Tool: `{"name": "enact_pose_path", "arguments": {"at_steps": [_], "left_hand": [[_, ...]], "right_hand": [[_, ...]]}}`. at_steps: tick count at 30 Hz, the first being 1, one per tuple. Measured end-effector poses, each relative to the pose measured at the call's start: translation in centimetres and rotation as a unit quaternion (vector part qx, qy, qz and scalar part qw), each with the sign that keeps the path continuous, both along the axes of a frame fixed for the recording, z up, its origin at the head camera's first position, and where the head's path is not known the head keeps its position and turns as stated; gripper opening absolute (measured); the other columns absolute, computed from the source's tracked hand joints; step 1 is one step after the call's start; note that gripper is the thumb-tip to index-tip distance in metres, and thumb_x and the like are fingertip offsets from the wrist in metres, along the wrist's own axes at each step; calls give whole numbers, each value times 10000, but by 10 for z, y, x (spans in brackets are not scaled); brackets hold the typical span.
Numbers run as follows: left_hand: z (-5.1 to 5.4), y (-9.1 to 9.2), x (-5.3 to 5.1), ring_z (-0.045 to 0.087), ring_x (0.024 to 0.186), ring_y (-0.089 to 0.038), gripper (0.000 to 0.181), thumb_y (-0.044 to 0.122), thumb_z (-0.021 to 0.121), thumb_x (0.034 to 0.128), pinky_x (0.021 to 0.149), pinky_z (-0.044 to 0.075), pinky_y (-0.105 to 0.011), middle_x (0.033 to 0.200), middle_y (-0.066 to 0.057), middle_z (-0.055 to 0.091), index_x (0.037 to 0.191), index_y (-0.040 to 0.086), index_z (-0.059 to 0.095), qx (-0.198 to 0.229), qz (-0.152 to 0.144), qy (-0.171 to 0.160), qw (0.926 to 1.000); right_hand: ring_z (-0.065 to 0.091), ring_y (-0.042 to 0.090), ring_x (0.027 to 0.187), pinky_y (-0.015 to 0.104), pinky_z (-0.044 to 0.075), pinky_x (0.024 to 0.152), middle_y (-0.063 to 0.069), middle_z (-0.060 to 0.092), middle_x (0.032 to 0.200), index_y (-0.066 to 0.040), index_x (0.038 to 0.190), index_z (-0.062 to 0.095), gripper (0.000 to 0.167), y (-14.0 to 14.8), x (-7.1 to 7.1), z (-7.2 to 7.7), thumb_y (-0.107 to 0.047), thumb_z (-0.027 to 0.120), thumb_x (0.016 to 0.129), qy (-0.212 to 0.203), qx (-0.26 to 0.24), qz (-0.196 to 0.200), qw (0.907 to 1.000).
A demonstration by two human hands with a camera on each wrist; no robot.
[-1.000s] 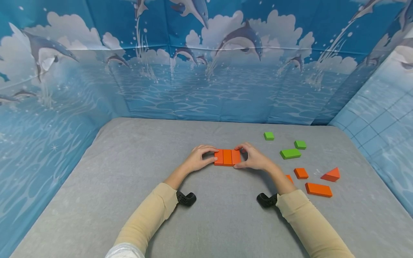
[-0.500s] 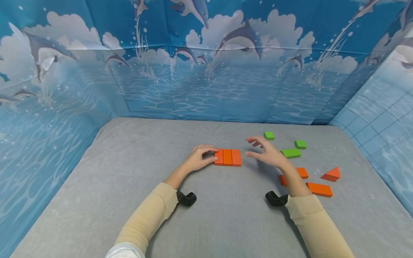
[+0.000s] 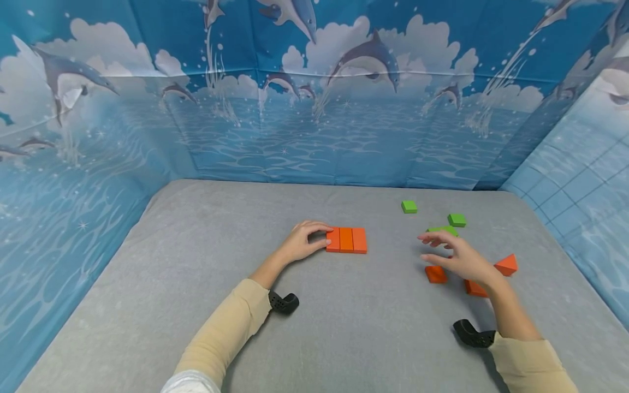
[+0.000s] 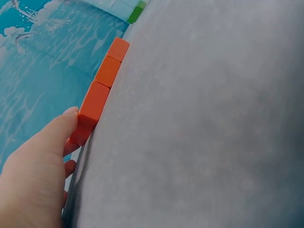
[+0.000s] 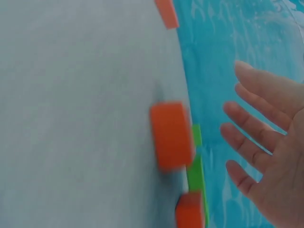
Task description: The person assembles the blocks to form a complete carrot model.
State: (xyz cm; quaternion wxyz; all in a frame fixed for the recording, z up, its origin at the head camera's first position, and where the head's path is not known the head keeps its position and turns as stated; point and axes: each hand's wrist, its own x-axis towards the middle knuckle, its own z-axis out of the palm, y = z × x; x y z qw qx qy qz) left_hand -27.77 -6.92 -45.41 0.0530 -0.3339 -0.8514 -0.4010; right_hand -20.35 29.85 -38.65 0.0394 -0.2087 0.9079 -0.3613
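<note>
Across the grey cloth-covered table [image 3: 363, 344], with the blue dolphin backdrop [image 3: 304, 142] rising behind it, I have two hands in two different states. My right hand [image 3: 459, 259] hovers over the right side, thumb and fingers spread wide with nothing between them. My left hand [image 3: 300, 243] has a narrow hold near the middle of the table, at one end of the orange row [image 4: 108, 71]: three flat blocks lying side by side, touching. Thumb and index finger are at the left block [image 3: 333, 240], so only that end is in my grip, and the middle block [image 3: 346, 240] and right block [image 3: 360, 240] lie beyond my fingertips. These pieces look like rigid painted wood, so I judge them light, hard, somewhat smooth and not fragile. A gentle pinch on opposite edges should suit them; too much push at one corner could skew the row. Partly covered below my right wrist lies the long orange block [image 3: 474, 289], with the orange triangle [image 3: 507, 265] just past it. The orange square [image 3: 435, 274] sits near my right thumb but apart from it, easiest taken by its sides. Smallest, the far green block [image 3: 409, 207] lies farther back.
</note>
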Motion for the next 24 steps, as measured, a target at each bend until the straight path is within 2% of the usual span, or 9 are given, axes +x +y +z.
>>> {"name": "enact_pose_path", "arguments": {"at_steps": [4,8,12,16,24], "left_hand": [[1,0,0,477,1163,-178,323,244,665,847,1038,269,-430,1194,-25,602,1149,132,646,37,-1,-15,10000],[1,-1,1,474,1167,-178,328,243,665,847,1040,265,-434,1197,-24,600,1155,134,644,35,9,-66,10000],[1,-1,1,474,1166,-183,326,243,664,847,1039,267,-437,1196,-26,601,1153,135,644,30,21,-63,10000],[0,-1,0,474,1166,-180,321,252,658,851,1035,275,-434,1195,-20,602,1152,142,645,5,19,-24,10000],[1,-1,1,476,1162,-179,321,252,660,850,1030,282,-432,1196,-21,601,1151,142,646,28,3,-66,10000]], "right_hand": [[486,197,983,313,428,810,138,561,1126,-26,1210,543,402,14,12,-7,-166,658,852,322,100,127,9993],[503,98,944,165,408,793,124,581,1089,-4,1170,566,390,24,20,-14,-92,690,811,669,43,610,9959],[501,71,934,160,407,783,94,580,1092,-5,1151,577,391,29,25,-20,-62,706,787,649,-79,835,9944],[480,51,932,153,399,769,56,561,1092,-39,1135,592,376,31,28,-23,-73,714,781,610,-74,693,9957],[474,41,915,118,375,773,53,560,1070,-31,1104,606,359,33,29,-30,-42,722,764,858,-38,563,9947]]}}
